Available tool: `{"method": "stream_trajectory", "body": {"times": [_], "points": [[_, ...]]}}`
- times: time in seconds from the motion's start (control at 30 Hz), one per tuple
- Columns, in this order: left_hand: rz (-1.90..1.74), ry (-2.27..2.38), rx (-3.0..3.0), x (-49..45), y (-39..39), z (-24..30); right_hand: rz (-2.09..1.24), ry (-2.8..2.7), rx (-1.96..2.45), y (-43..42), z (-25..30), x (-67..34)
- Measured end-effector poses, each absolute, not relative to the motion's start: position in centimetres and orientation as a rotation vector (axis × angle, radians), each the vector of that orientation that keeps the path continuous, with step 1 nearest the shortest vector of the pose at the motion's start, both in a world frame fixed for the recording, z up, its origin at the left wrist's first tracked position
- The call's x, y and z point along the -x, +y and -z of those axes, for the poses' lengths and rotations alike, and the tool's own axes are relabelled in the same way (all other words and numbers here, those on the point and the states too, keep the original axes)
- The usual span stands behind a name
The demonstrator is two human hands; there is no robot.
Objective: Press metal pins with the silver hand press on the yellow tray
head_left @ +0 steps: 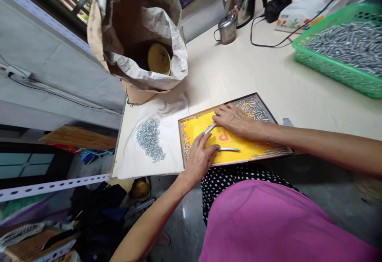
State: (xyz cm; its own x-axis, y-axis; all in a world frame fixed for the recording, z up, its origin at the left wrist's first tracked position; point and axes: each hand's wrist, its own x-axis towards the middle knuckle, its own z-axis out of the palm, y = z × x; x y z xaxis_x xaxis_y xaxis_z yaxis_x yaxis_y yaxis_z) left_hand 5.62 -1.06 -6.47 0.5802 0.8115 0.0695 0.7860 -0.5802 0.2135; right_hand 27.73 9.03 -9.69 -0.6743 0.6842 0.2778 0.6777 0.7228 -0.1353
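Magenta fabric on the wearer's torso [256,222] lies nearest the camera, lower right of centre, above black cloth with white dots [209,196]. Beyond it, at centre, a shallow rectangular tray with a yellow floor and dark rim [193,127] rests on the pale counter [238,71]. Small silver metal pins [253,109] lie massed in its upper right corner, with others along its edges.

Left hand [199,154]: over the tray's left half, fingers bent, thumb slightly apart. One slim silver metal strip [211,128] shows at the fingertips, between both hands; a slightly curved silver strip [229,149] extends rightward from the thumb. Grip on either cannot be confirmed.

Right hand [231,119]: over the tray's upper middle, fingers nearly together, just left of the massed pins; hold cannot be determined.

Markings: pinkish-red lettering [223,136] on the yellow floor, partly covered, unreadable. Print on the floral-patterned white pack [289,22], upper right, is too small to read.
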Motion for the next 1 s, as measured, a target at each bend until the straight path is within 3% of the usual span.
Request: {"method": "stream_trajectory", "body": {"times": [0.13,0.27,0.47,0.7,0.83,1.0], "points": [[-0.389,2.065,-2.434,1.9,1.6,5.9,-0.174,-2.575,1.105,5.5,8.7,-27.5],[-0.097,2.508,-2.200,8.7,5.5,6.3,-0.279,-2.543,1.095,1.1,9.6,-27.6],[0.281,2.535,-2.114,10.4,9.6,6.9,-0.339,-2.493,1.129,-0.9,11.2,-26.8],[0.467,2.400,-2.193,10.1,10.6,6.2,-0.421,-2.536,1.087,-0.6,11.0,-26.8],[0.108,2.308,-2.204,9.3,9.8,5.4,-0.378,-2.557,1.122,0.0,10.5,-27.1],[-0.575,1.927,-1.578,4.2,6.3,3.8,-0.457,-2.615,1.147,1.9,9.7,-27.6]]}}
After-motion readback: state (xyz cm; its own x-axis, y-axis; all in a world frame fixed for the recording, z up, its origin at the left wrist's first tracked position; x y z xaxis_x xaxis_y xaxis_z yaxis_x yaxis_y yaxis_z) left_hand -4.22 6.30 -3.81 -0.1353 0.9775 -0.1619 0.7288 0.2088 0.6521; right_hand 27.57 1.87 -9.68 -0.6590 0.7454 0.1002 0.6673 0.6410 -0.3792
